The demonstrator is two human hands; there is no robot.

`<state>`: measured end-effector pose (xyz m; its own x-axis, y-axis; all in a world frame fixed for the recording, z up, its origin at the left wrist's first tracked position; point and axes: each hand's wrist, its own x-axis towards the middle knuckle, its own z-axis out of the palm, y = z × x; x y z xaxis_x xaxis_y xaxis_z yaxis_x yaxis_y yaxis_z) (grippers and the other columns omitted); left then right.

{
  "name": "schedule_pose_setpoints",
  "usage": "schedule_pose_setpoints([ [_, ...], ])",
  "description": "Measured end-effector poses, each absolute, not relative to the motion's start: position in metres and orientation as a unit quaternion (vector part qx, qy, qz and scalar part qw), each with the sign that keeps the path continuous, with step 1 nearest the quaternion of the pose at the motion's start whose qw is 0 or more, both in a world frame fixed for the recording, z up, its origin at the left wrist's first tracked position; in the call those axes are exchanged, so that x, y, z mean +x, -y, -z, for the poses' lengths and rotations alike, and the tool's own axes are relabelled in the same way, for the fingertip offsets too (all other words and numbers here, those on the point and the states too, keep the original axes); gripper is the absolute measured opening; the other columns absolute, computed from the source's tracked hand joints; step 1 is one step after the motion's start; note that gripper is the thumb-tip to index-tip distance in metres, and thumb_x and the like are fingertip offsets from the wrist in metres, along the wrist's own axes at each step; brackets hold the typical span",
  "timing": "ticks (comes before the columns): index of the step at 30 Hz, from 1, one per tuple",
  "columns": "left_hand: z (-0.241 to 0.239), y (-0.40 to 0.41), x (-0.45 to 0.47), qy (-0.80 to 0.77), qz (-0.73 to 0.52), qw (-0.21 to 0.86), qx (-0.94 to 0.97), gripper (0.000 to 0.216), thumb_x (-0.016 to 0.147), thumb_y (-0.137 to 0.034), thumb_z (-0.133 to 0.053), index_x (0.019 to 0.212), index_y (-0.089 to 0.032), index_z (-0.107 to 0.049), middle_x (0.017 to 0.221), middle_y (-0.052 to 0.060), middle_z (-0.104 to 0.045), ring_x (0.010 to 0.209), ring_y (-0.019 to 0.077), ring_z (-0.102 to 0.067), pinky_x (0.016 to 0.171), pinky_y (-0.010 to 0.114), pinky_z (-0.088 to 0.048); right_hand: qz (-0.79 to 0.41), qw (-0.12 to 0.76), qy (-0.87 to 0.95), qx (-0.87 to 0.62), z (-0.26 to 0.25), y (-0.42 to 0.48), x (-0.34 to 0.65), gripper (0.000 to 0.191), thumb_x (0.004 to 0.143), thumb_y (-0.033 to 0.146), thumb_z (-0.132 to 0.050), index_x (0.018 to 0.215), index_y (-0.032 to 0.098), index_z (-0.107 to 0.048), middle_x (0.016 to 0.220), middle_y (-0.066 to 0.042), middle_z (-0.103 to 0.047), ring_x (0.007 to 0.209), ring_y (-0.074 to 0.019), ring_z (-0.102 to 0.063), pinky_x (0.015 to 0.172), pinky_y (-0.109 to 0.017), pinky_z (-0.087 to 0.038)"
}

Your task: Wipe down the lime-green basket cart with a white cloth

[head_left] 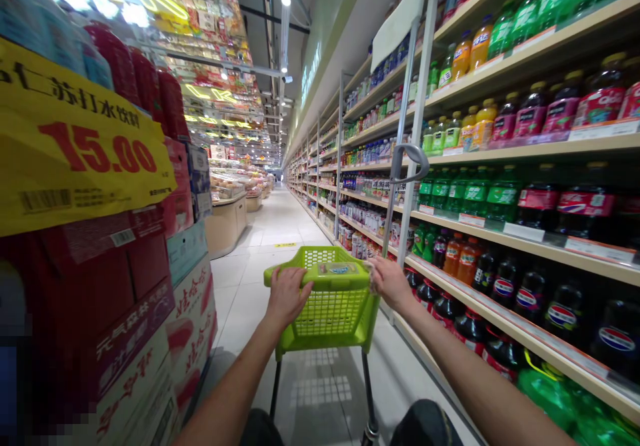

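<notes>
One green shopping cart (327,316) is seen at the near centre, standing on pale floor tiles (253,276) between a stacked display on the left and drink shelves on the right. Two hands are placed on it, one at each end of its single handle (314,275). The left end is clasped by the left hand (289,293), its fingers curled over the top. The right end is held by the right hand (391,283), with fingers bent inward; beside its fingertips a small translucent piece is seen, but what it is cannot be told. One label (337,269) is fixed at the middle of the handle. Below the basket, two dark legs (367,383) are visible, and two knees are shown at the near edge.

At the near left, one yellow price sign (85,146) is printed with 15.00. Three dark red bottles (143,76) are lined up behind it, and boxes (193,299) are stacked beneath.

On the near right, five shelf boards (560,249) are counted. Five green bottles (477,193) are stood in a row on one of them; on the board below, two orange bottles (469,258) and four bottles with round Pepsi logos (529,298) are made out. One grey loop handle (410,163) is seen on a pole before the shelves. Farther left, low display counters (229,223) are lined along the aisle.
</notes>
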<state>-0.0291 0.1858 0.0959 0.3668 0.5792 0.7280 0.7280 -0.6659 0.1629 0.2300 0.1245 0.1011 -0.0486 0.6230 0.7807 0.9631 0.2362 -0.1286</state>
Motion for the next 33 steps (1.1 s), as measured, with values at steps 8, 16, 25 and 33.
schedule_pose_setpoints([
  [8,-0.095,-0.181,-0.018,0.401,0.401,0.094,-0.818,0.026,0.080,-0.034,-0.044,0.098,-0.019,-0.056,0.101,0.006,-0.063,0.099,0.0221,-0.051,0.098,0.046,-0.024,0.210,0.419,0.673,-0.572,-0.103,-0.142,0.187,0.030,0.080,0.019,-0.039,0.104,0.017,-0.058,0.108,-0.010,-0.058,0.104,-0.0213,-0.048,0.090,-0.039,-0.036],
  [16,-0.096,-0.182,-0.021,0.395,0.392,0.100,-0.825,0.026,0.079,-0.034,-0.045,0.097,-0.019,-0.057,0.101,0.006,-0.062,0.099,0.0222,-0.052,0.096,0.045,-0.026,0.197,0.412,0.623,-0.635,-0.108,-0.132,0.241,0.026,0.080,0.020,-0.041,0.091,0.022,-0.065,0.096,-0.005,-0.062,0.093,-0.0184,-0.054,0.085,-0.034,-0.040],
  [25,-0.097,-0.181,-0.016,0.402,0.386,0.089,-0.825,0.024,0.080,-0.033,-0.045,0.097,-0.020,-0.056,0.101,0.006,-0.062,0.099,0.0219,-0.051,0.097,0.046,-0.024,0.204,0.442,0.691,-0.535,-0.108,-0.141,0.171,0.021,0.076,0.017,-0.044,0.085,0.020,-0.063,0.096,-0.006,-0.060,0.094,-0.0193,-0.052,0.087,-0.035,-0.039],
  [33,-0.096,-0.183,-0.026,0.392,0.389,0.104,-0.827,0.026,0.080,-0.035,-0.044,0.099,-0.021,-0.056,0.103,0.006,-0.062,0.100,0.0218,-0.051,0.096,0.044,-0.025,0.237,0.366,0.665,-0.606,-0.104,-0.126,0.230,0.028,0.080,0.020,-0.042,0.100,0.022,-0.061,0.105,-0.007,-0.059,0.100,-0.0207,-0.050,0.086,-0.037,-0.036],
])
